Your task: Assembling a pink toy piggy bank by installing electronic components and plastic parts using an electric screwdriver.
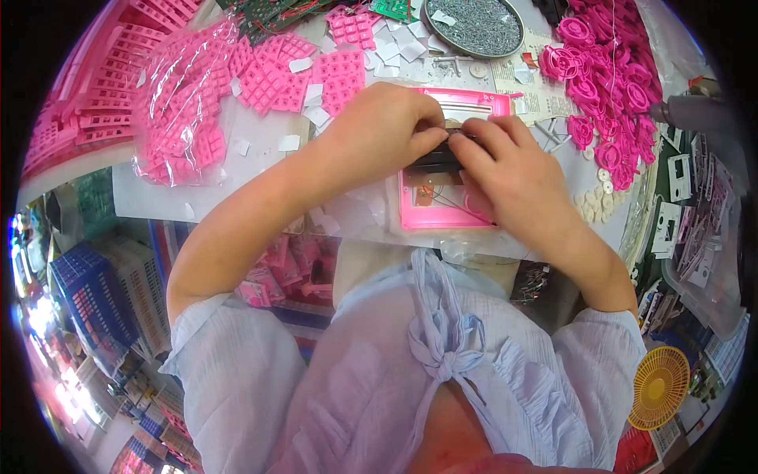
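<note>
pink case (442,215) lies flat on the table (260,150), centre of view, just in front of the person's chest. a small black part (437,160) sits across the case's upper half, between the two hands. left hand (387,126) comes in from the left, knuckles up, fingers curled down and pinching the left end of the black part; its heel hangs over the table left of the case. right hand (513,178) comes in from the right, lying over the case's right side, fingers bent and pressed to the right end of the black part, fingertips meeting those of the left hand. both forearms bare, angled inward, elbows wide, pale blue sleeves at the shoulders. thin wires (442,197) show inside the case below the black part. around: pink keypads (308,75) loose on the table beyond the left hand, more in a clear bag (178,110) far left; round tray of screws (474,25) beyond the case; pink coiled parts (600,87) heaped to the right; yellow fan (658,387) lower right.
</note>
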`<state>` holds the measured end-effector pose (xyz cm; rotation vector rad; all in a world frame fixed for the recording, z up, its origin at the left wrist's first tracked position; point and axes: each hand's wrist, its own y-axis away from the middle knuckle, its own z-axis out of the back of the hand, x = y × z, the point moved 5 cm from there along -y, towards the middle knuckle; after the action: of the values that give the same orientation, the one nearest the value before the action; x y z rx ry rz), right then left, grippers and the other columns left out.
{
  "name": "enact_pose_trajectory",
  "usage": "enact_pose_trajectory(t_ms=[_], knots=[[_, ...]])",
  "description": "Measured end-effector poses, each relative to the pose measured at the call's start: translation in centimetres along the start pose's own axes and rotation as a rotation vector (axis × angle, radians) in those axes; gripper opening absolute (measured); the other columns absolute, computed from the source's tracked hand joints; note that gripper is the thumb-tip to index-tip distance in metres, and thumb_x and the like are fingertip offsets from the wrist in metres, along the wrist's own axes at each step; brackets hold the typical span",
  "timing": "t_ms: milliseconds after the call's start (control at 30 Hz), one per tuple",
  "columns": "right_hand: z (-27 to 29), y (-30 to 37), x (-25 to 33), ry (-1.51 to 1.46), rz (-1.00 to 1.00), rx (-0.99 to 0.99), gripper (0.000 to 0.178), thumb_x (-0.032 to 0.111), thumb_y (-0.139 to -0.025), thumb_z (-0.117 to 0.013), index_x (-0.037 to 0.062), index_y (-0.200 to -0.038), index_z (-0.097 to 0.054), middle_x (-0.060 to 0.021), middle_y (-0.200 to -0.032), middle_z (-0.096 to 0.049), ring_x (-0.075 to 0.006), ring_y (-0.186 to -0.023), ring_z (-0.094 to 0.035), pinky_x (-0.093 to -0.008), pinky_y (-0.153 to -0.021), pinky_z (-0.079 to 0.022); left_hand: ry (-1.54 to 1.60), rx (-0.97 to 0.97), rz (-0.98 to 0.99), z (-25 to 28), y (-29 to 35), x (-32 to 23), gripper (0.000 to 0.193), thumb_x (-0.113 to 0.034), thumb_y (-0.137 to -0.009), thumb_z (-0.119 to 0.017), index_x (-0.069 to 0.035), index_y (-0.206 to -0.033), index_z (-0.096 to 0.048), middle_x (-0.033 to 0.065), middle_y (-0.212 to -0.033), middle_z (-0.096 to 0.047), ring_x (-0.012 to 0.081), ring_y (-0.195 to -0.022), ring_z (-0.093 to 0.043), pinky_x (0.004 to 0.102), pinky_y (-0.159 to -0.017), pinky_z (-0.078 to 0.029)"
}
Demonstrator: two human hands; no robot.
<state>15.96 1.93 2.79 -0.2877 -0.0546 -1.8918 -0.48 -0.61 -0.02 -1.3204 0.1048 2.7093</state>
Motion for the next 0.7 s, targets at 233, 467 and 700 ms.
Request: enact_pose_trajectory(t_ms=[233,467,700], knots=[[0.9,0.0,0.1,-0.055,0.036,0.023,0.041,0.009,-0.083,-0.067,0.0004,-0.122,-0.061,-0.0117,-0.112,-0.064,-0.0273,-0.100,-0.063,-0.0329,-0.076,-0.059,-0.117,0.131,0.043,0.0,-1.2,-0.3,0.020,-0.019,-0.086,-0.071,0.001,-0.091,-0.071,0.0158,-0.077,-0.070,0.0251,-0.070,-0.070,0.0366,-0.066,-0.053],[10.7,1.1,-14.8,-0.857,-0.192,-1.131,0.024,0.012,-0.099,-0.058,-0.0009,-0.118,-0.065,-0.0106,-0.105,-0.069,-0.0224,-0.092,-0.065,-0.0340,-0.092,-0.050,-0.247,-0.129,0.027,4.5,-10.5,-1.0,0.016,-0.020,-0.088,-0.067,-0.006,-0.083,-0.071,0.0116,-0.079,-0.071,0.0294,-0.082,-0.070,0.0436,-0.076,-0.053],[10.5,-9.2,-11.7,-1.283,0.012,-0.705,0.051,0.025,-0.090,-0.070,0.0024,-0.133,-0.054,-0.0091,-0.102,-0.068,-0.0191,-0.100,-0.065,-0.0333,-0.085,-0.052,-0.585,-0.282,-0.267,-0.5,-17.5,3.7,0.022,-0.026,-0.085,-0.063,-0.006,-0.078,-0.072,0.0179,-0.086,-0.072,0.0371,-0.083,-0.070,0.0506,-0.075,-0.055]])
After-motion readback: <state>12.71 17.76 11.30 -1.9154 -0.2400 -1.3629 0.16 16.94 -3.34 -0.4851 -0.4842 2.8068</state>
